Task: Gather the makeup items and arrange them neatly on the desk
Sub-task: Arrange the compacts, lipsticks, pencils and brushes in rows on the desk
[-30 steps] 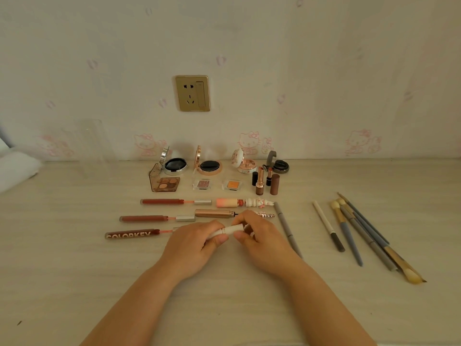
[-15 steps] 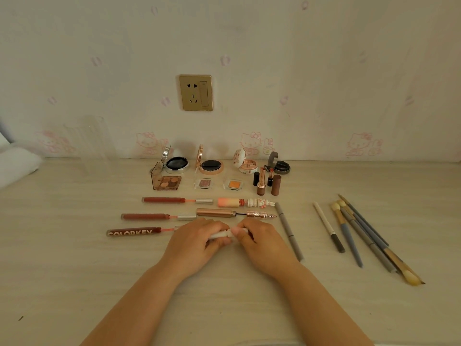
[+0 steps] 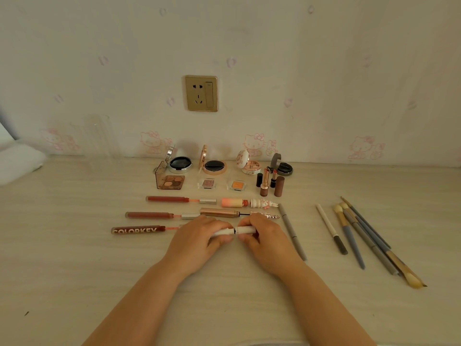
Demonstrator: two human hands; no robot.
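A slim white makeup pen [image 3: 234,231] lies level between both hands at the middle of the desk [image 3: 74,258]. My left hand [image 3: 197,242] pinches its left part and my right hand [image 3: 264,239] pinches its right part; a dark seam shows between the two halves. Behind the hands three lip gloss tubes [image 3: 159,215] lie in rows beside a gold mascara [image 3: 219,212] and a peach tube with a bunny cap [image 3: 247,203]. Open compacts [image 3: 179,164], small eyeshadow pans [image 3: 209,183] and upright lipsticks [image 3: 265,183] stand near the wall.
A grey pencil [image 3: 291,231] lies just right of my right hand. Several brushes and pencils [image 3: 359,236] lie fanned at the right. A clear acrylic holder [image 3: 99,141] stands at the back left, a white cloth [image 3: 17,163] at the far left.
The two hands have drawn slightly apart along the white pen, exposing its middle and a dark seam between its halves. The other items have not moved.
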